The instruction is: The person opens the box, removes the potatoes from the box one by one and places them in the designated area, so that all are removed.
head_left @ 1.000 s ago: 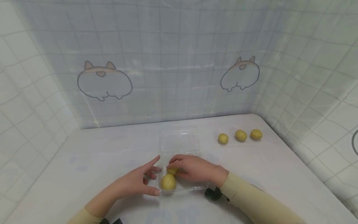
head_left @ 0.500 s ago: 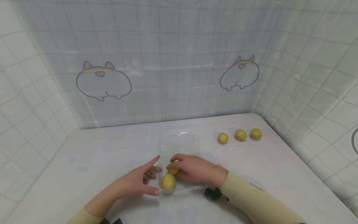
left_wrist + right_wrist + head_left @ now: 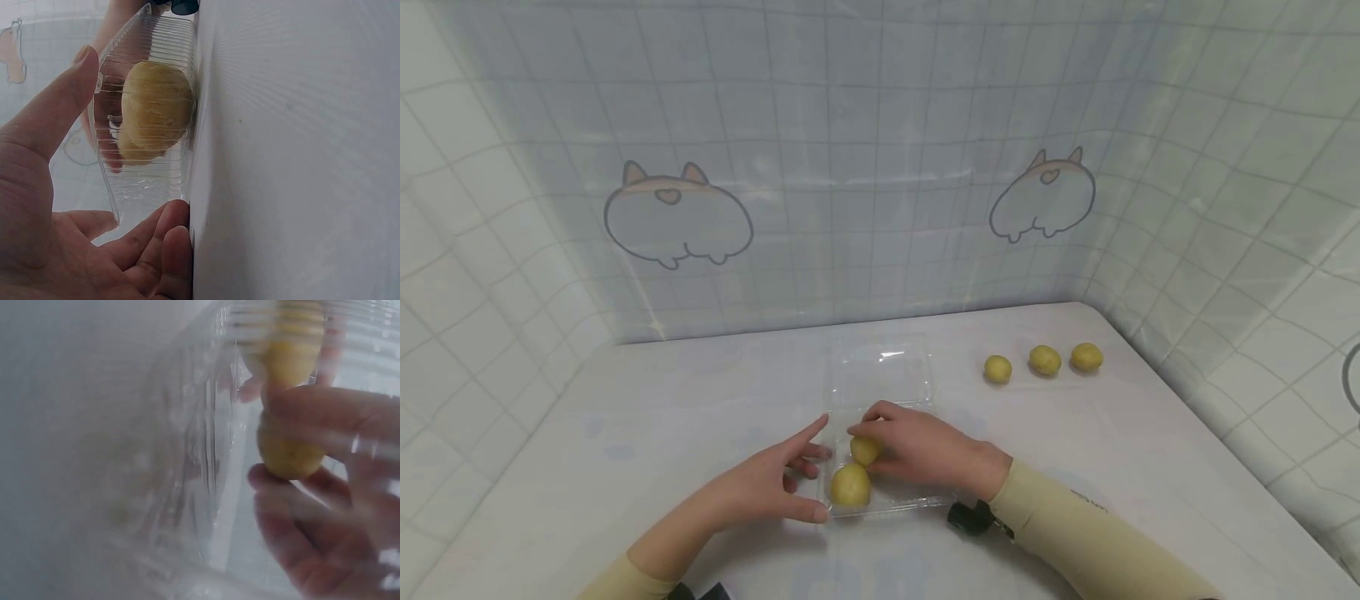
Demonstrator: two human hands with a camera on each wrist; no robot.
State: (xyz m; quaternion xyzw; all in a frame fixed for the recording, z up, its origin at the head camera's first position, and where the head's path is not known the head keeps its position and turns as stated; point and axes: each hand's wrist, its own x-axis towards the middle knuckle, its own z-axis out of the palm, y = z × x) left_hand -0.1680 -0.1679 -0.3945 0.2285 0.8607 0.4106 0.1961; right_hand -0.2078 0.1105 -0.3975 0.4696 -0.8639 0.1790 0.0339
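Having edged slightly farther into the clear plastic container (image 3: 880, 392) on the white table (image 3: 625, 433), the right hand (image 3: 925, 450) pinches a small potato (image 3: 865, 450) just behind a larger potato (image 3: 850, 485), while the left hand (image 3: 767, 487), fingers spread, steadies the container's near-left corner, suggesting placement is nearly done.

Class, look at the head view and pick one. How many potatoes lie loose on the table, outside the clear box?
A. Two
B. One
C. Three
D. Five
C: three potatoes sit in a row on the table to the right of the clear box, while two more are inside it, one held by the right hand.
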